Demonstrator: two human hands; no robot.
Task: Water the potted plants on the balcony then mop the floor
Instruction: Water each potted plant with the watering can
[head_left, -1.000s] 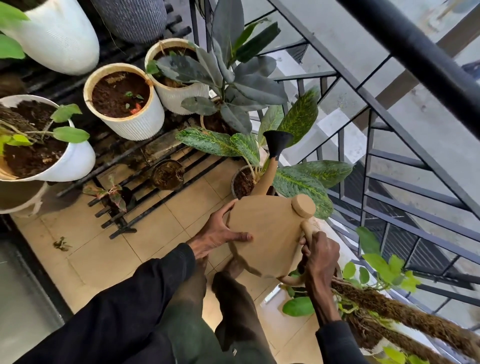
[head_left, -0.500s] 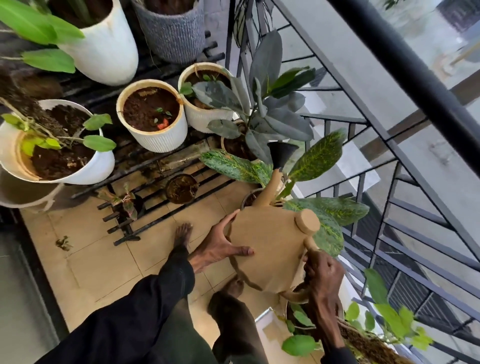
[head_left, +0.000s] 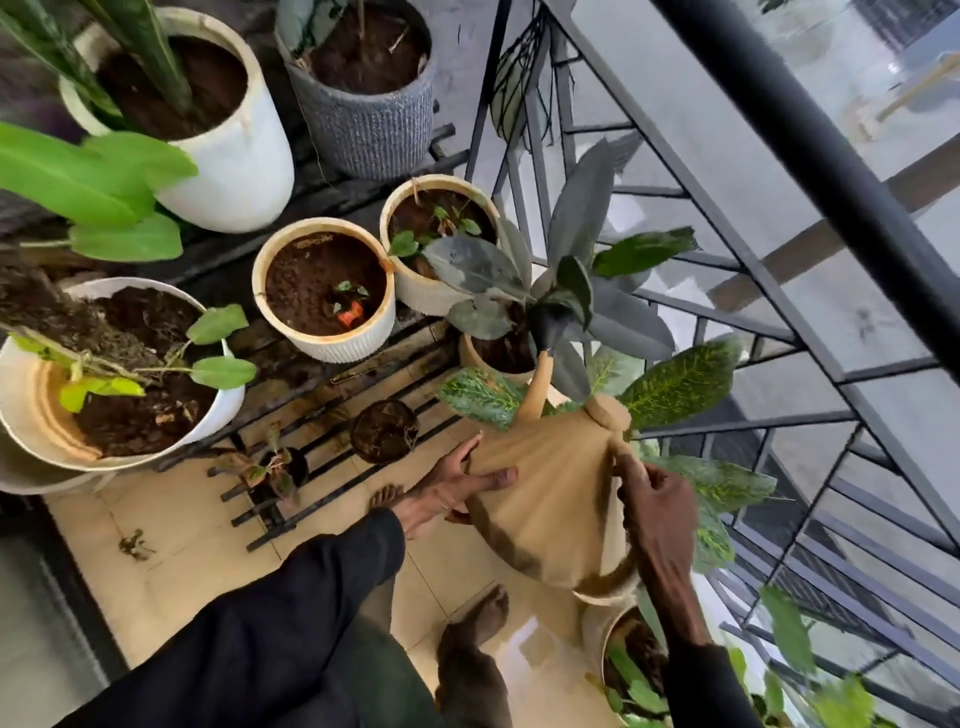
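The tan, round-bodied plastic watering can (head_left: 550, 499) has swung on from the speckled green leaves, and its black funnel-shaped spout tip (head_left: 551, 321) now hangs over the pot of the dark grey-green rubber plant (head_left: 566, 291) by the black metal railing (head_left: 779, 291). Watering is mid-run, then: no stream shows from here. The soil in the cream ribbed pot (head_left: 324, 296) looks dark, though I can't call it wet. The glossy patch on the beige tiled floor (head_left: 171, 540) near the bare feet could be spilled water. No mop in sight, so that half of the job appears not yet begun.

The left hand (head_left: 452, 488) lies flat against the can's left flank, fingers (head_left: 493, 477) spread and pressed on the body, steadying rather than gripping. The right hand (head_left: 660, 509) is curled round the handle at the can's back, fingers closed on it, taking the weight. The can sits between both hands, tilted forward, above the floor's railing edge.
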